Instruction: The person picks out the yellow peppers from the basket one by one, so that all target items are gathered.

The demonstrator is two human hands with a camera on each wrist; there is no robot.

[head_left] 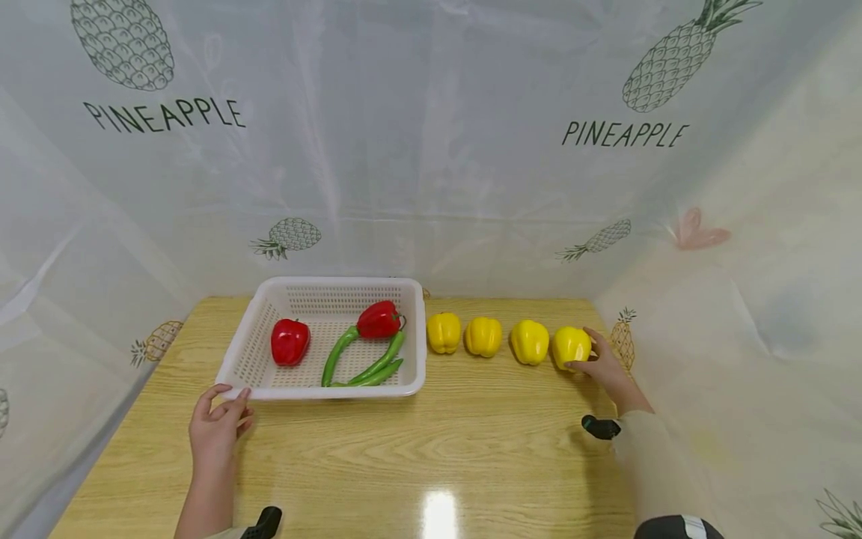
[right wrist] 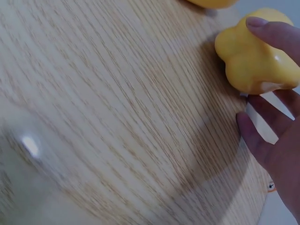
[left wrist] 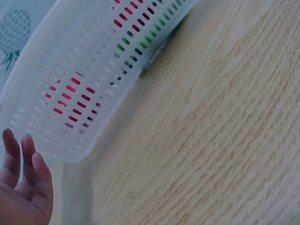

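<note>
My right hand (head_left: 604, 364) holds the rightmost yellow bell pepper (head_left: 569, 347) from its right side. In the right wrist view the thumb (right wrist: 269, 33) lies over this yellow bell pepper (right wrist: 253, 58), with the other fingers at its lower side. Fingertips of my left hand (head_left: 217, 427) touch the front left corner of the white basket (head_left: 319, 393); in the left wrist view its visible fingers (left wrist: 41, 176) are loosely extended. Inside the basket are a red bell pepper (head_left: 290, 342), another red bell pepper (head_left: 379, 320) and several long green peppers (head_left: 339, 355).
More yellow bell peppers stand in a row right of the basket: one (head_left: 444, 333) beside its wall, another (head_left: 483, 337), and a third (head_left: 529, 342) near the held one. All are on a wooden table (head_left: 377, 457). A pineapple-print sheet (head_left: 417, 172) hangs behind and along the sides.
</note>
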